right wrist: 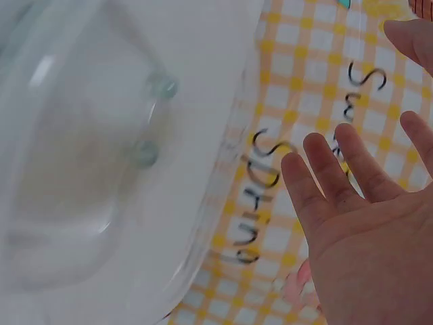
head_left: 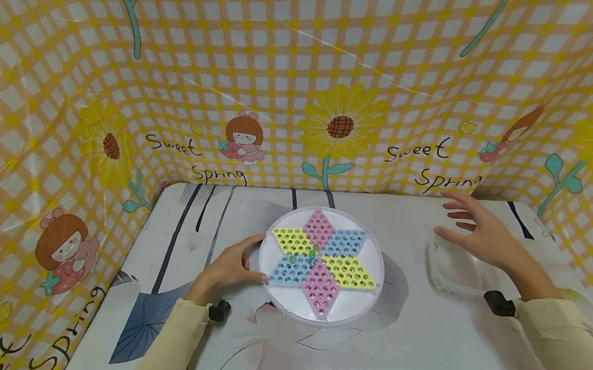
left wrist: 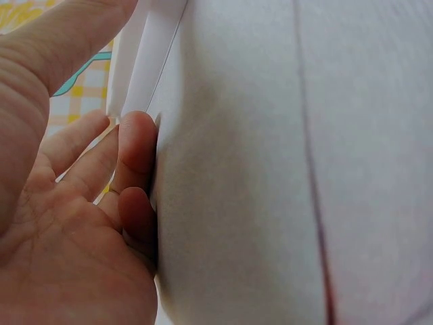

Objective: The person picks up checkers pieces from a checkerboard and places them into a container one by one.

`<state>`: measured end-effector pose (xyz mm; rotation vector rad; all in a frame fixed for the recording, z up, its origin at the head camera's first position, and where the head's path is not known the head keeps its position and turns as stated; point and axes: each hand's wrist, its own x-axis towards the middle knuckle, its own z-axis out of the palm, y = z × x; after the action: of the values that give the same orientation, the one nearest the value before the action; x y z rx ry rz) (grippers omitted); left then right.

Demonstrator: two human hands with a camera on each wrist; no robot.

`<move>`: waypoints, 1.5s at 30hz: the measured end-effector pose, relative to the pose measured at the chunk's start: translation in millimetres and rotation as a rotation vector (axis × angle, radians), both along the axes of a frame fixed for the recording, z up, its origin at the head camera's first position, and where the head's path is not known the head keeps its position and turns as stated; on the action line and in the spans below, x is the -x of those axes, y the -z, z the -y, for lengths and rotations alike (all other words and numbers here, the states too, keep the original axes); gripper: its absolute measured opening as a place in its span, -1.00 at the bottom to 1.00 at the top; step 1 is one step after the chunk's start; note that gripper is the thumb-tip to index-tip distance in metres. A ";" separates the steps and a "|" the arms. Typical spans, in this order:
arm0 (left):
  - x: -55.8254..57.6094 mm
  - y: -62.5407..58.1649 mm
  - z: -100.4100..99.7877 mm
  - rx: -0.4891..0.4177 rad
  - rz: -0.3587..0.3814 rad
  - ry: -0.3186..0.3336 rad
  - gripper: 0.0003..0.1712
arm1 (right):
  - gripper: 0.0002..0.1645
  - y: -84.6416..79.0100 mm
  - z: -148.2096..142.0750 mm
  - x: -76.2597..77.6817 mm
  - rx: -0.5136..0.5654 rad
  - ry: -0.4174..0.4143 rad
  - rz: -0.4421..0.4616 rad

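Note:
A round white Chinese checkers board (head_left: pixel 349 314) lies on the table, with a star of pink, yellow and blue triangles. Several green marbles (head_left: pixel 312 253) sit near its middle. My left hand (head_left: pixel 228 265) is at the board's left rim, thumb and fingers spread along the edge; in the left wrist view its fingertips (left wrist: pixel 137 139) are right at the white side. To the right, my right hand (head_left: pixel 483 231) hovers over a clear plastic container (head_left: pixel 439 266), fingers spread and holding nothing. Inside the container, the right wrist view shows glassy green marbles (right wrist: pixel 145 154).
A pale cloth with dark lines and flower prints covers the table (head_left: pixel 420 346). Behind and at both sides stands a yellow checked sheet (head_left: pixel 285 56) with sunflowers and cartoon figures. Black wrist straps (head_left: pixel 499 303) sit below the hands.

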<state>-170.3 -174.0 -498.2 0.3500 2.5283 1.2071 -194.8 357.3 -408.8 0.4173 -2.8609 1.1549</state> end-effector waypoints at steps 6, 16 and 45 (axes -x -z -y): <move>2.0 1.7 1.3 -0.006 -0.005 0.002 0.12 | 0.04 -4.2 31.7 13.2 -0.012 -0.069 0.006; 2.3 1.9 1.2 0.006 0.015 -0.013 0.12 | -0.06 1.6 84.1 30.6 0.005 -0.157 0.030; 3.1 3.3 1.0 0.019 0.008 -0.016 0.12 | -0.30 49.2 180.5 40.9 0.054 -0.338 0.100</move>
<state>-173.4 -175.0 -501.5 0.3199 2.5385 1.1869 -235.7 176.8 -457.9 0.8935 -2.9106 1.3308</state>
